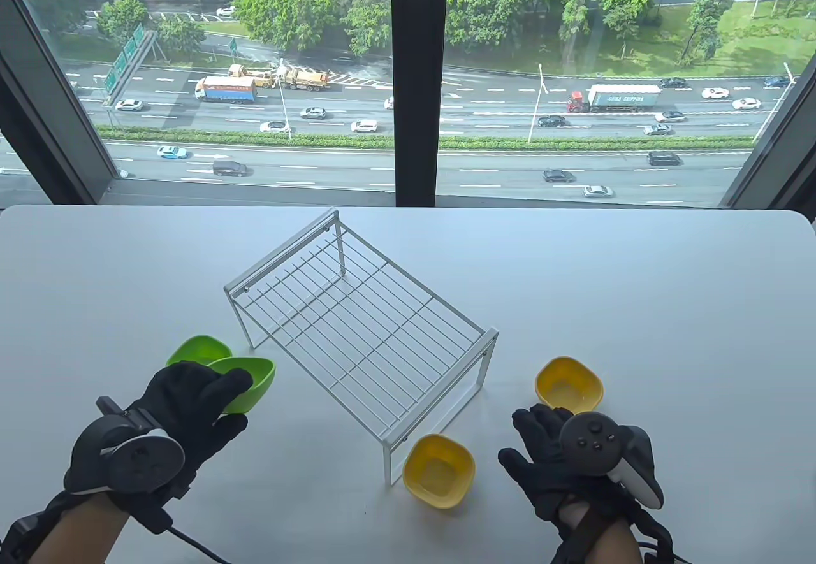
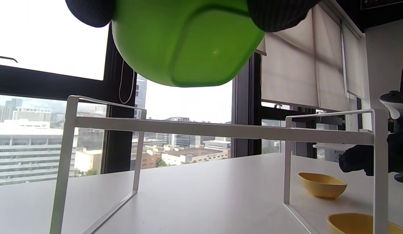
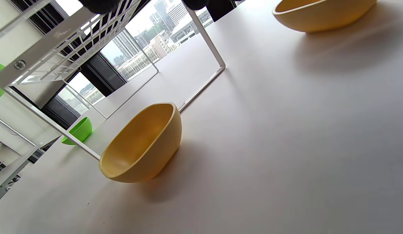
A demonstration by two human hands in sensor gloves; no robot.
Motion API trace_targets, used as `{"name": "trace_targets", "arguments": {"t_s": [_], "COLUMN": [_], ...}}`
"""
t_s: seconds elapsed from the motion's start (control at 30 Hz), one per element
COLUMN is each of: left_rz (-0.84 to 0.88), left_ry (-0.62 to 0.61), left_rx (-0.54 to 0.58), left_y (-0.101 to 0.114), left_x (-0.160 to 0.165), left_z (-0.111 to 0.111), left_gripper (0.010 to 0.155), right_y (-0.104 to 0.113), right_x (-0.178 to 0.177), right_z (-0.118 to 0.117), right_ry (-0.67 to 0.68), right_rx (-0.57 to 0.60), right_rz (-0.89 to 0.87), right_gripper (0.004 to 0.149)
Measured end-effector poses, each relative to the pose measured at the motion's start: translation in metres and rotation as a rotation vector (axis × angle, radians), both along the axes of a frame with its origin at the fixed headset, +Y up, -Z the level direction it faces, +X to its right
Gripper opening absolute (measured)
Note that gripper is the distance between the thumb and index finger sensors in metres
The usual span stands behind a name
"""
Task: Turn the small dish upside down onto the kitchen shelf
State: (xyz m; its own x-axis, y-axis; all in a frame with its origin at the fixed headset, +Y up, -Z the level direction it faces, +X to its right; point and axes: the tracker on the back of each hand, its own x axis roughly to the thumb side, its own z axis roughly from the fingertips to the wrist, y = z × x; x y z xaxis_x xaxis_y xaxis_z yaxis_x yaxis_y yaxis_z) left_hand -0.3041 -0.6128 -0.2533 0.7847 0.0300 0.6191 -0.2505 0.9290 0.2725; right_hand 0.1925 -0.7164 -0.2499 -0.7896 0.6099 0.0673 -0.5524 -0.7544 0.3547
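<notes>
My left hand (image 1: pixel 191 398) grips a small green dish (image 1: pixel 252 385) and holds it tilted above the table, left of the white wire kitchen shelf (image 1: pixel 357 322). In the left wrist view the dish (image 2: pixel 188 42) hangs from my fingers above shelf-top height, its base towards the camera. A second green dish (image 1: pixel 197 348) sits on the table behind it. My right hand (image 1: pixel 548 455) hovers empty, fingers spread, between two yellow dishes: one (image 1: pixel 440 470) by the shelf's near leg, one (image 1: pixel 569 384) to the right. The shelf's top is bare.
The white table (image 1: pixel 669 309) runs to a window at the back. The shelf's legs (image 2: pixel 63 169) and front rail (image 2: pixel 221 130) stand between my two hands. Both yellow dishes (image 3: pixel 146 146) (image 3: pixel 321 13) sit upright on the table.
</notes>
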Motion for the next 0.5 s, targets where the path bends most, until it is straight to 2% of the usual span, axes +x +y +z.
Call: {"name": "trace_targets", "arguments": {"t_s": [0.27,0.5], "left_rz": [-0.054,-0.104], "left_ry": [0.023,0.115], "left_rx": [0.019,0.034], "left_y": [0.027,0.032], "left_x": [0.033,0.053], "left_z": [-0.013,-0.028], "left_gripper": [0.07,0.072], "right_y": [0.0,0.001], "right_x": [0.0,0.002], "right_z": [0.0,0.0], "right_ry": [0.004,0.011], "right_rx": [-0.003,0.006], "right_rz": [-0.009,-0.022], "right_gripper": [0.081,0.081]}}
